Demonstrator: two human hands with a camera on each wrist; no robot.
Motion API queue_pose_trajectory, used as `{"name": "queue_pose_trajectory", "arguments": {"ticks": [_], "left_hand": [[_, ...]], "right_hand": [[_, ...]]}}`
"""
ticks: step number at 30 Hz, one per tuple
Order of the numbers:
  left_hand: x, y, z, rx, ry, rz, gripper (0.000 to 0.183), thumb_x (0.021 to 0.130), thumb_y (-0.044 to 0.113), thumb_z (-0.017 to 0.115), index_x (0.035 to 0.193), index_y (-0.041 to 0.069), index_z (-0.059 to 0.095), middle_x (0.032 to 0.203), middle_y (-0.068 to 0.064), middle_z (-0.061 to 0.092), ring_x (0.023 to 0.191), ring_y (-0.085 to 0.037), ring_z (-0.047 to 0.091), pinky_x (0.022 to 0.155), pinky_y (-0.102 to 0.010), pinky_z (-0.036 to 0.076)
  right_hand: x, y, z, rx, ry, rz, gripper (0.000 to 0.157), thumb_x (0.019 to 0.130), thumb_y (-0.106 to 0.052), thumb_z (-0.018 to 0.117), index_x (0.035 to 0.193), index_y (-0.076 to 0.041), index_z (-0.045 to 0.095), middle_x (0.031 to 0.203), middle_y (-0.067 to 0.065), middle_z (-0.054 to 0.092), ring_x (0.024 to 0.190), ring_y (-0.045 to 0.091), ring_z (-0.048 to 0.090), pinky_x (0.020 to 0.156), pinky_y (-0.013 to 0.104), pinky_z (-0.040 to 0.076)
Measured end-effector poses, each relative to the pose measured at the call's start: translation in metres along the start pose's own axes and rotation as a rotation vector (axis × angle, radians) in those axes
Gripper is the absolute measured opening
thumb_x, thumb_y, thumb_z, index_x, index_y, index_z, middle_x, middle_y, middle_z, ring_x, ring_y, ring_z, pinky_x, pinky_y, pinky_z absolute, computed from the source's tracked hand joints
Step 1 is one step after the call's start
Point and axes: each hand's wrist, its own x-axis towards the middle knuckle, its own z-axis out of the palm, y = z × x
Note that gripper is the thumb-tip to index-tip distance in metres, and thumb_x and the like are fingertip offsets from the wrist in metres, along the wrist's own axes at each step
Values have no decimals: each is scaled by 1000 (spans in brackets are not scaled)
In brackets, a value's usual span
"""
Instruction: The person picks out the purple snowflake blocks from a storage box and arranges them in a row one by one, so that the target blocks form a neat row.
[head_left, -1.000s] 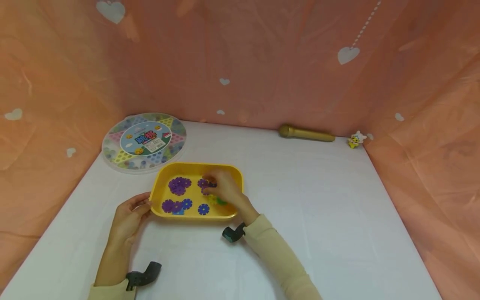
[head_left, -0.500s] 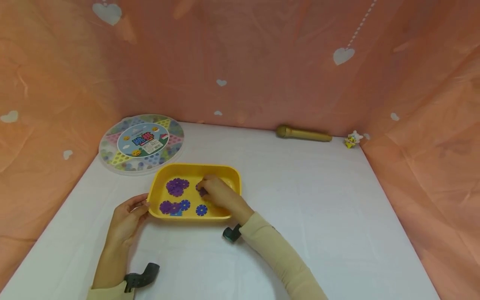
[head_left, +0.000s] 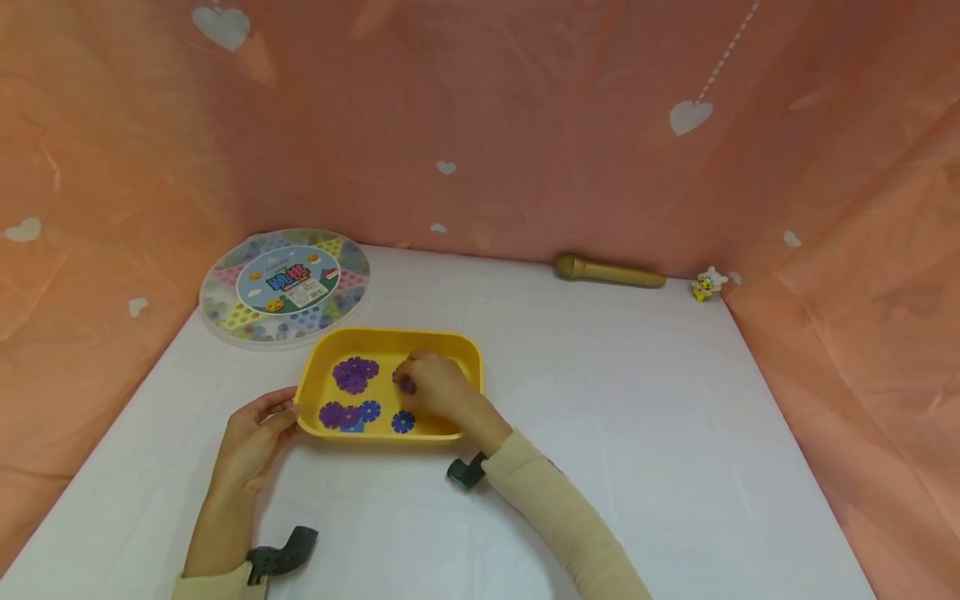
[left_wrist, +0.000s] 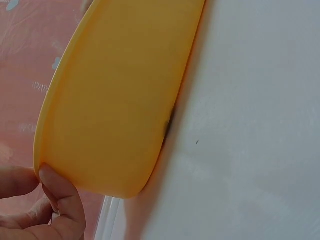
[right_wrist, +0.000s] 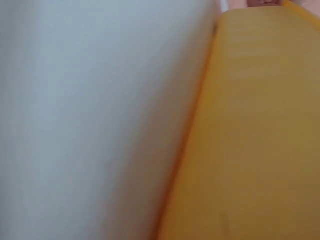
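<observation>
In the head view a yellow tray stands on the white table, with flower-shaped snowflake discs inside. Purple discs form a cluster at its back left; more purple and blue ones lie at the front left, beside a single blue disc. My left hand pinches the tray's left rim, and its thumb shows against the yellow wall in the left wrist view. Over the tray's right half, my right hand has curled fingers at a purple disc, partly covered by them. The right wrist view shows only the tray's outer wall.
Behind the tray at the left lies a round, clear-covered board game. A gold toy microphone and a small yellow-and-white figurine rest along the back edge. Orange cloth with white hearts surrounds the white table.
My right hand has lowered and shifted slightly left over the purple discs, now covering the yellow and green discs seen earlier. My left hand has kept its hold on the rim.
</observation>
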Motion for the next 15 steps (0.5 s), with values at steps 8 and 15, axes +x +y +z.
{"name": "queue_pose_trajectory", "arguments": {"ticks": [8,15], "left_hand": [[-1,-1,2,-18,-14,18,19,89,-4,55,102,8,60,86,3,51,73,-7,53,65,-17,50],[-1,-1,0,9,-2,-1,21,90,-4,54,109,4,57,86,4,51,74,-6,52,66,-18,50]], "right_hand": [[-29,28,-34,220,298,-92,31,76,-11,74,106,-4,68,102,6,63,92,16,58,85,26,49],[-69,91,-54,255,490,2,28,71,-4,74,99,-2,70,97,9,65,84,20,63,77,31,53]]}}
